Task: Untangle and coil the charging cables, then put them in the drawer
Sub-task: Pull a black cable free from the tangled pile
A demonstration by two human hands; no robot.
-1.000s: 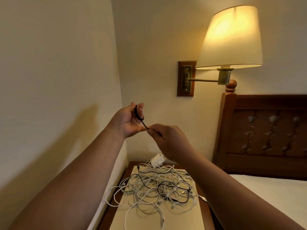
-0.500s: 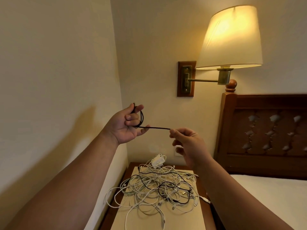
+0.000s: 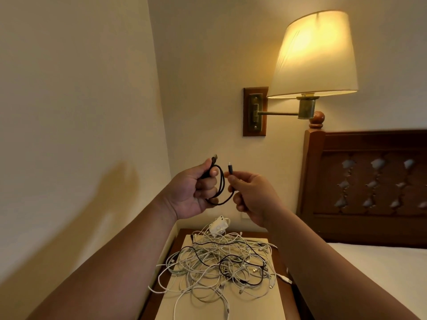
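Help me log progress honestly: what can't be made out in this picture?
Head view only.
Drawer: not visible; the front of the nightstand lies below the bottom edge.
Black cable: loop count hidden by fingers of the left hand.
Plug pinched by the right hand: type too small.
Cable pile: number of cables, too tangled.

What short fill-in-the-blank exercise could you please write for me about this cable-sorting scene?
1. The left hand holds loops of a ____ cable.
2. The right hand pinches its small plug, which points ____.
3. The tangled pile on the nightstand is mostly ____ cables.
4. The wall lamp is switched ____.
Missing words: black; up; white; on.
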